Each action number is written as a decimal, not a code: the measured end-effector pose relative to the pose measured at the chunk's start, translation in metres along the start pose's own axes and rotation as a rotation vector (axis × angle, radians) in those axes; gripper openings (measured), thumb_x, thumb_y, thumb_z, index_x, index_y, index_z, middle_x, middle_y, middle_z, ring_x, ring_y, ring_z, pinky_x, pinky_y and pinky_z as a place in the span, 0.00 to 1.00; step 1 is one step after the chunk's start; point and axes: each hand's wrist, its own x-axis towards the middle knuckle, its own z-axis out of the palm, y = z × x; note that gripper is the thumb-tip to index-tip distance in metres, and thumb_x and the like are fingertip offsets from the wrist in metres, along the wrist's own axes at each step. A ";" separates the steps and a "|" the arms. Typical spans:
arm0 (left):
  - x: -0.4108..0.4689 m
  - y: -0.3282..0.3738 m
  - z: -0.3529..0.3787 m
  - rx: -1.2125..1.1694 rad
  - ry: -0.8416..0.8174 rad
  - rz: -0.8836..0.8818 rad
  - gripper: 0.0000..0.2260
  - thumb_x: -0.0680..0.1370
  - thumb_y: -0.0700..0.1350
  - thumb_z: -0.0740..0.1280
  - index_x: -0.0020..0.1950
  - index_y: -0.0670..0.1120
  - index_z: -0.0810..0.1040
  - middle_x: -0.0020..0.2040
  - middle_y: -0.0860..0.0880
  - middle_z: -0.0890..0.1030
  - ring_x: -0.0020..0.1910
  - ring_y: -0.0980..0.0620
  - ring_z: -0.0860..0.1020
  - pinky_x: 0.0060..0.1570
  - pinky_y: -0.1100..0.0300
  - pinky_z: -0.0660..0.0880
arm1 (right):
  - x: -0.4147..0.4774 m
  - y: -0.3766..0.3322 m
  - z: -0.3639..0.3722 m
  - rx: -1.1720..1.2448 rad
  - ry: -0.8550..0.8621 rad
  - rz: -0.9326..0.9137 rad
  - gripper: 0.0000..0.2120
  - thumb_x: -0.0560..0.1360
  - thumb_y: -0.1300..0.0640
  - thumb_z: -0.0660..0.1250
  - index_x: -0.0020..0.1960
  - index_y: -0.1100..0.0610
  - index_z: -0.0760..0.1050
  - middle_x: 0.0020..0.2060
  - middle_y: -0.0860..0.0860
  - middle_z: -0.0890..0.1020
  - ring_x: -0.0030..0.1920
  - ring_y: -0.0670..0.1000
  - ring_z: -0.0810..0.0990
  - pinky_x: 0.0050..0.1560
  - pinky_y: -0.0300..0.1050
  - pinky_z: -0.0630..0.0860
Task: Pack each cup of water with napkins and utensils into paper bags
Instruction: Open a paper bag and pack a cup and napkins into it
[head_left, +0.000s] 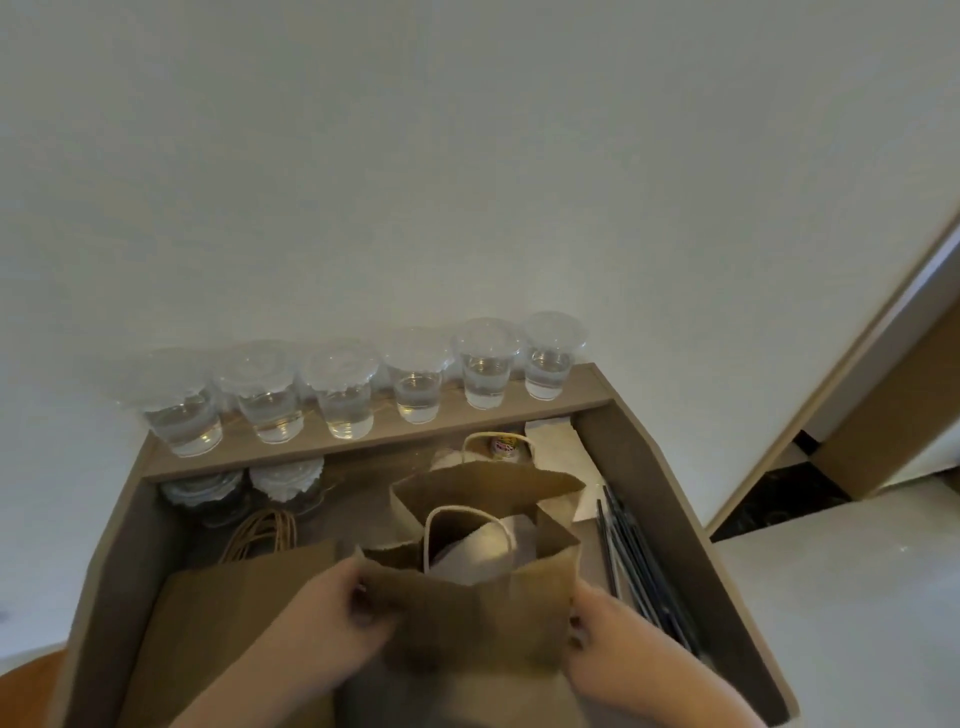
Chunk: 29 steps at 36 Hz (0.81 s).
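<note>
Right, head view, looking down into a tan desk (670, 499) with raised sides, and both hands are on an open paper bag (467, 613) standing near the front. The left hand (337, 613) pinches the bag's left edge near the rim, fingers clamped on the paper; the right hand (618, 649) grips the right edge the same way. Inside the bag, a white napkin (480, 553) shows under the looped handle (457, 519); what else lies in there I cannot tell. Left of the bag, a flat stack of more bags (228, 608) lies with its twine handles pointing to the far side. On the right, a bundle of dark straws (631, 561) lies along the desk wall. Further back, loose napkins (550, 441) rest in the far right corner. Along the far shelf (374, 436), six lidded cups (415, 384) of water stand in a row against the wall, and two more lidded cups (244, 491) sit below the shelf on the left.
</note>
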 end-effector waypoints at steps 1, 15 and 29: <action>-0.006 -0.005 0.005 -0.015 0.003 -0.008 0.12 0.74 0.40 0.79 0.53 0.52 0.83 0.47 0.60 0.88 0.46 0.66 0.84 0.46 0.74 0.77 | 0.002 0.008 -0.005 0.027 0.003 0.034 0.22 0.78 0.47 0.74 0.64 0.27 0.72 0.60 0.34 0.82 0.62 0.35 0.80 0.64 0.35 0.74; -0.008 0.005 0.027 -0.096 0.132 -0.013 0.11 0.76 0.49 0.78 0.58 0.55 0.84 0.51 0.62 0.87 0.51 0.61 0.84 0.50 0.67 0.80 | 0.010 0.008 -0.016 0.299 0.151 -0.114 0.12 0.80 0.55 0.75 0.58 0.39 0.83 0.54 0.40 0.87 0.56 0.41 0.86 0.59 0.45 0.84; 0.008 0.049 0.001 -0.096 0.333 0.271 0.52 0.60 0.66 0.84 0.78 0.71 0.60 0.77 0.69 0.67 0.77 0.62 0.67 0.76 0.54 0.63 | 0.017 -0.003 -0.053 0.126 0.397 -0.310 0.63 0.52 0.22 0.81 0.75 0.19 0.44 0.75 0.21 0.54 0.78 0.37 0.54 0.79 0.51 0.56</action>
